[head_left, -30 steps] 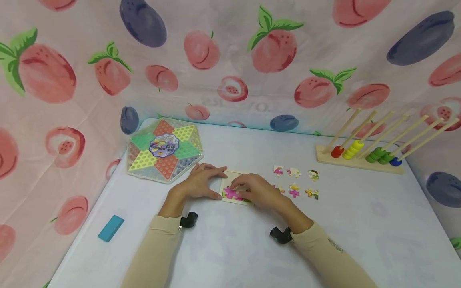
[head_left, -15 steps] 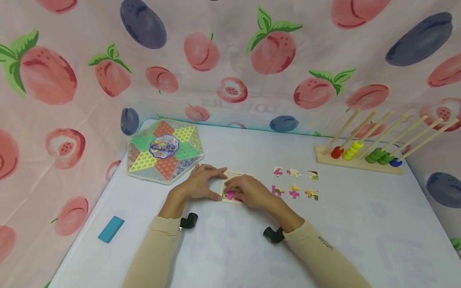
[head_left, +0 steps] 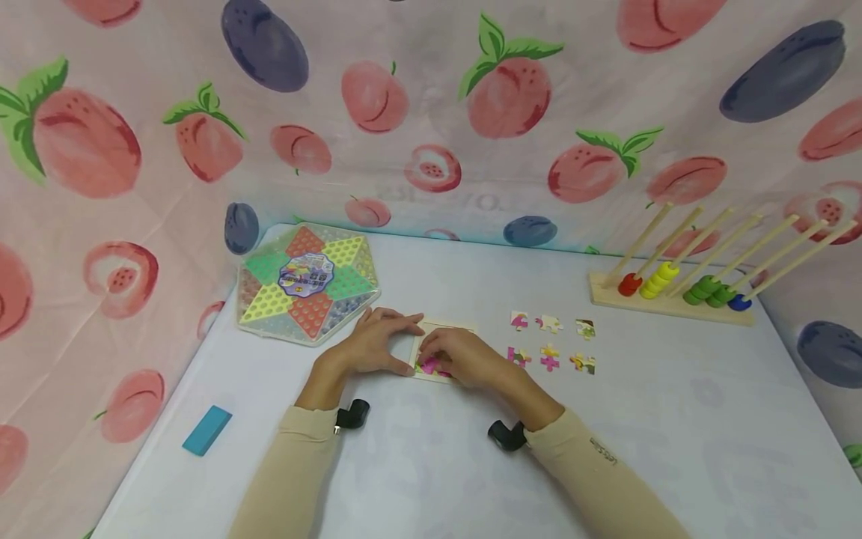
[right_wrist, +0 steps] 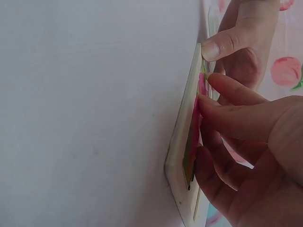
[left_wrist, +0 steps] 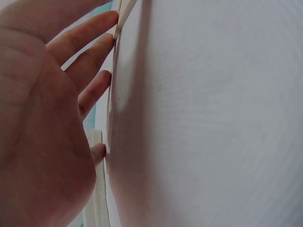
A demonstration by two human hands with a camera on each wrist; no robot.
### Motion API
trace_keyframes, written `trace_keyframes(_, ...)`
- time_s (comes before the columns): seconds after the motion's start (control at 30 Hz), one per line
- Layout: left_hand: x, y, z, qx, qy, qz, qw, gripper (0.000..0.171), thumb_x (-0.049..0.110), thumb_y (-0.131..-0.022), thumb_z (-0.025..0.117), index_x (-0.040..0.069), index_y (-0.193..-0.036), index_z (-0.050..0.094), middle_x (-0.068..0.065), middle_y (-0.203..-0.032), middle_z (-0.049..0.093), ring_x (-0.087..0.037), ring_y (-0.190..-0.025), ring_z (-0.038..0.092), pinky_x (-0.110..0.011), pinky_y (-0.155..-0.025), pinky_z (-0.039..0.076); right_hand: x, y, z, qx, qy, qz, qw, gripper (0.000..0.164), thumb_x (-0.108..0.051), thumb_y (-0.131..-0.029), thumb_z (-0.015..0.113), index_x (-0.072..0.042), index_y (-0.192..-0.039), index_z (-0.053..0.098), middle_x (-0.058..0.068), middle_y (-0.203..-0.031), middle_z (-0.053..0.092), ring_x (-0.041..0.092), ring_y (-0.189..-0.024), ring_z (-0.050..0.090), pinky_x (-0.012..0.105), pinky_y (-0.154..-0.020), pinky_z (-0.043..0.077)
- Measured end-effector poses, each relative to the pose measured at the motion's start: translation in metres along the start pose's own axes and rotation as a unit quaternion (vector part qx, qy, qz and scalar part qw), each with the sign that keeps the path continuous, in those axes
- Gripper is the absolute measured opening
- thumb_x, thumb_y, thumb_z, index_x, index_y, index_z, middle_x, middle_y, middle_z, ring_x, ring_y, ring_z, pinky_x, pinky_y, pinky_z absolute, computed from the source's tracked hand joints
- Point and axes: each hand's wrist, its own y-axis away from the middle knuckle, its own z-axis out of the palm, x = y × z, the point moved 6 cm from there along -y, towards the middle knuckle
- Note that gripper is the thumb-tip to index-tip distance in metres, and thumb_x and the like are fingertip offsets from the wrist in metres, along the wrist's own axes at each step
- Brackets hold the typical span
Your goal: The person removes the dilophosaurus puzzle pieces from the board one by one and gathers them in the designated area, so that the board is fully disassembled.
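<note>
A pale pink fruit-print cloth (head_left: 377,45) is hung behind and to the left of a white tabletop (head_left: 417,464). At the right rear, red, yellow, green and blue beads are threaded on a slanted-rod wooden abacus (head_left: 663,302); at the left rear, a Chinese checkers set (head_left: 306,275) is laid flat. The left hand (head_left: 373,340) is held spread, thumb and fingers extended against the left edge of a wooden jigsaw tray (head_left: 441,326). The right hand (head_left: 468,359) is bent over this tray, between both hands; whether anything is pinched cannot be told. A teal block (head_left: 207,430) is placed near the left forearm. Pink jigsaw pieces (head_left: 428,366) inside the tray are touched by the right fingertips, while six loose jigsaw pieces (head_left: 550,323) are set in two rows beyond the right hand.
</note>
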Motion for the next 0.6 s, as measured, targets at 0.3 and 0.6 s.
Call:
trace_keyframes(0.3, 0.0014, 0.0016, -0.0008, 0.001, 0.001, -0.004, 1.0, 0.08, 0.034, -0.072, 0.091, 0.025, -0.145, 0.059, 0.002, -0.146, 0.06, -0.026, -0.143, 0.038, -0.061, -0.128, 0.005, -0.0037, -0.0008, -0.0005, 0.001, 0.005, 0.003, 1.0, 0.02, 0.001, -0.092, 0.07, -0.011, -0.103, 0.081, 0.008, -0.12, 0.071, 0.026, -0.12, 0.064, 0.047, -0.112, 0.049)
trace_keyframes(0.6, 0.0016, 0.0021, -0.0014, 0.003, 0.005, -0.006, 1.0, 0.079, 0.034, -0.072, 0.091, 0.025, -0.144, 0.059, 0.002, -0.147, 0.06, -0.026, -0.144, 0.038, -0.06, -0.128, 0.007, -0.0029, -0.0008, 0.0008, 0.016, -0.012, 0.006, 1.0, 0.023, 0.005, -0.09, 0.07, -0.012, -0.102, 0.082, 0.004, -0.114, 0.066, 0.02, -0.11, 0.061, 0.038, -0.104, 0.055)
